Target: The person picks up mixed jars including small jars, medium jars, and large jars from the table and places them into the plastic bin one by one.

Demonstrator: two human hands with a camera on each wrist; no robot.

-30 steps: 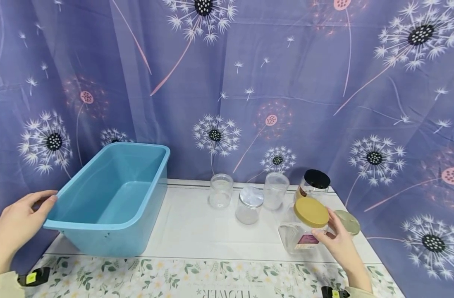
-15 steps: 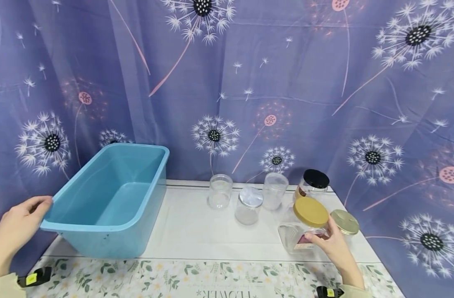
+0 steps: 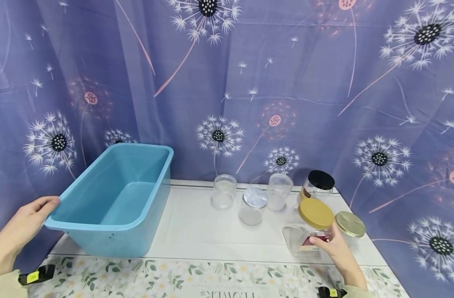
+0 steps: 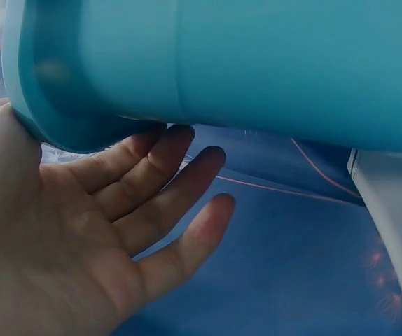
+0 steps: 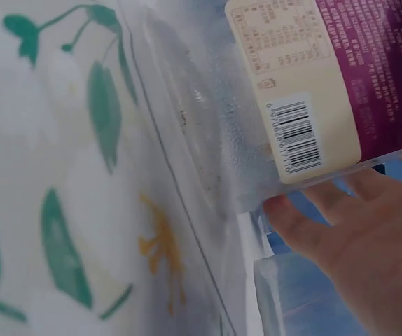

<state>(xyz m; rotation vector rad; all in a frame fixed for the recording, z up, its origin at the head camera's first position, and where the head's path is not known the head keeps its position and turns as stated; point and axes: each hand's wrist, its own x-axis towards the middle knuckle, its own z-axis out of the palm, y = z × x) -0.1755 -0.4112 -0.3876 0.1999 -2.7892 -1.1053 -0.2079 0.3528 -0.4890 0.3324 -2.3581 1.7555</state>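
At the left in the head view, my left hand point(image 3: 27, 221) pinches the near-left rim of a blue plastic tub point(image 3: 100, 242), thumb on top. In the left wrist view its fingers point(image 4: 201, 231) spread loosely under the rim beside the tub's outer wall. On the right, my right hand point(image 3: 338, 248) grips a clear plastic jar point(image 3: 294, 240) with a mustard-yellow lid, thumb on the label side and fingers around the right side. The right wrist view shows the jar's cream and purple label point(image 5: 295, 119) with a barcode. This jar stands upright on the table.
Behind the held jar is a jar with a black lid point(image 3: 321, 180); right of it stands a gold-lidded jar point(image 3: 350, 224). Left of it are a silver-lidded jar point(image 3: 254, 207) and two clear open-looking containers. A dandelion-print curtain point(image 3: 197, 116) closes off the back.
My right hand has slid down from beside the yellow lid to the jar's body, uncovering more of the gold-lidded jar. The left hand stays at the tub's rim.
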